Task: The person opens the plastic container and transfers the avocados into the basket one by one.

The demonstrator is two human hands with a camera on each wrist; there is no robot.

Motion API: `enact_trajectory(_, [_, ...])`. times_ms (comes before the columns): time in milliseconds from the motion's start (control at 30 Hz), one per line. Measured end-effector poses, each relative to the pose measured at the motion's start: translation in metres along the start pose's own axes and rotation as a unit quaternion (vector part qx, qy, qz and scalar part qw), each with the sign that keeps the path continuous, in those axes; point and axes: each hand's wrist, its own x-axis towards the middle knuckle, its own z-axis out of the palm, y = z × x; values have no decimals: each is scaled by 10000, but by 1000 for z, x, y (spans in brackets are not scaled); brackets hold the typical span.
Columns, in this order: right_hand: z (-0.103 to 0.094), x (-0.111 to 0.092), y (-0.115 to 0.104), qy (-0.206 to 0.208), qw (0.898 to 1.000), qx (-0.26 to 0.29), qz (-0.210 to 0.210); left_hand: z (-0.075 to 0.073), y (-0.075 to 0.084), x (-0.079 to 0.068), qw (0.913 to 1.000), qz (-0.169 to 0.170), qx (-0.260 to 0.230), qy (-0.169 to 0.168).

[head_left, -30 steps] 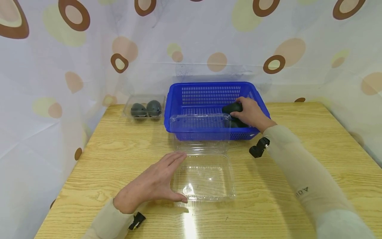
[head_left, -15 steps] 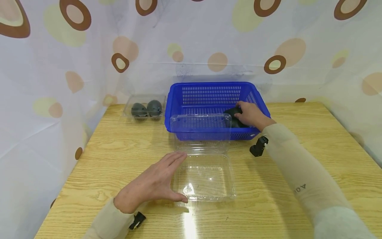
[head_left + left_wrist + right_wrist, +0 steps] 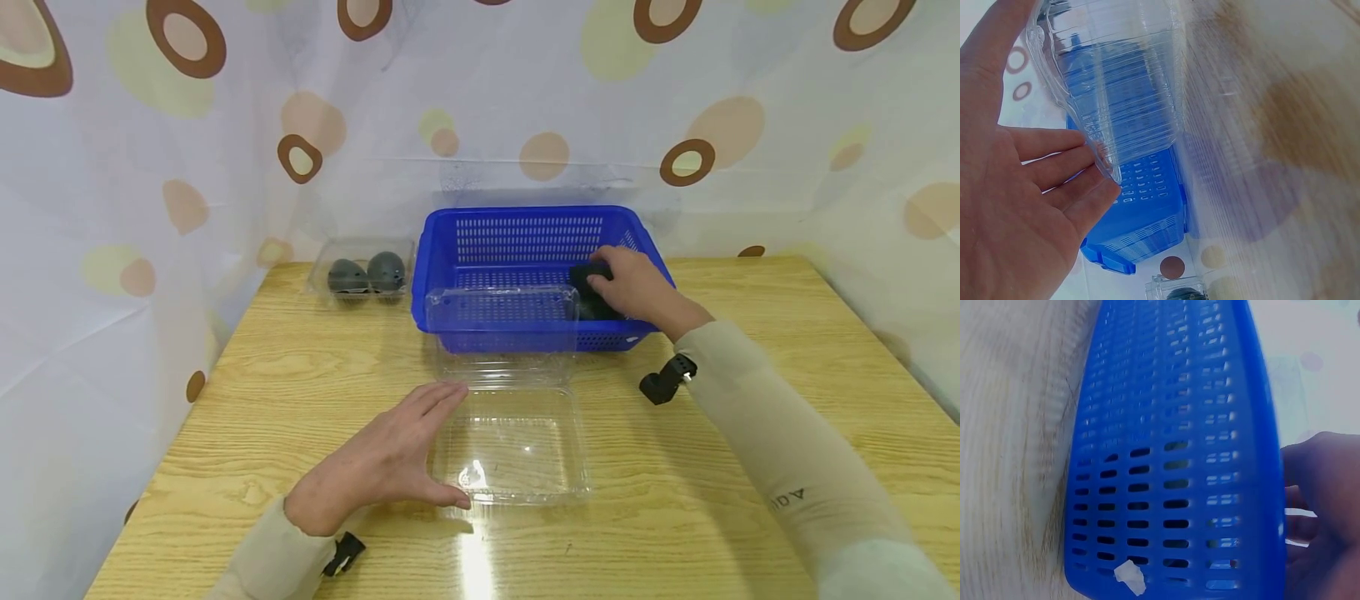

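In the head view my right hand (image 3: 637,287) reaches over the near right side of a blue plastic basket (image 3: 528,212), its thumb and fingers round a dark green avocado (image 3: 588,275). Another dark avocado (image 3: 597,309) lies right below it, partly behind the clear lid. My left hand (image 3: 390,458) is spread at the left edge of an open clear plastic clamshell container (image 3: 525,500). From the left wrist, its fingers (image 3: 1088,206) look fairly straight and meet the clamshell's rim. The basket wall hides what the right hand holds in the right wrist view.
A second clear clamshell (image 3: 362,247) with two dark avocados (image 3: 386,272) stands left of the basket. The open clamshell's raised lid (image 3: 502,367) overlaps the basket's front. Patterned white cloth (image 3: 495,100) hangs behind the wooden table (image 3: 300,358).
The avocado in my right hand has shifted right and down towards the other one in the basket. My right wrist and forearm have swung slightly right. My left hand stays put.
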Motion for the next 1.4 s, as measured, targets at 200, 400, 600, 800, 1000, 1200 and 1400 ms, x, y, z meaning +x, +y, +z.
enact_trajectory(200, [-1, -16, -5, 258, 9991, 152, -291, -1, 0, 0, 10000, -17, 6, -3])
enact_trajectory(400, [-2, -34, -10, 549, 9967, 265, -536, 0, -1, 1, 10000, 12, 26, 17])
enact_trajectory(600, [-2, -56, -10, 937, 9911, 396, -858, 0, -1, 2, 10000, 48, 40, 44])
enact_trajectory(800, [-2, -80, -12, 1084, 9878, 554, -970, 0, -3, 2, 10000, 33, 27, 15])
enact_trajectory(1000, [-5, -100, -19, 1204, 9851, 533, -1102, -1, -4, 2, 10000, 37, 21, 11])
enact_trajectory(1200, [-3, -117, -24, 1277, 9814, 423, -1370, -1, -5, 3, 10000, 27, -10, 26])
enact_trajectory(1400, [4, -131, -27, 1248, 9789, 569, -1515, -1, -6, 4, 10000, 64, 11, 62])
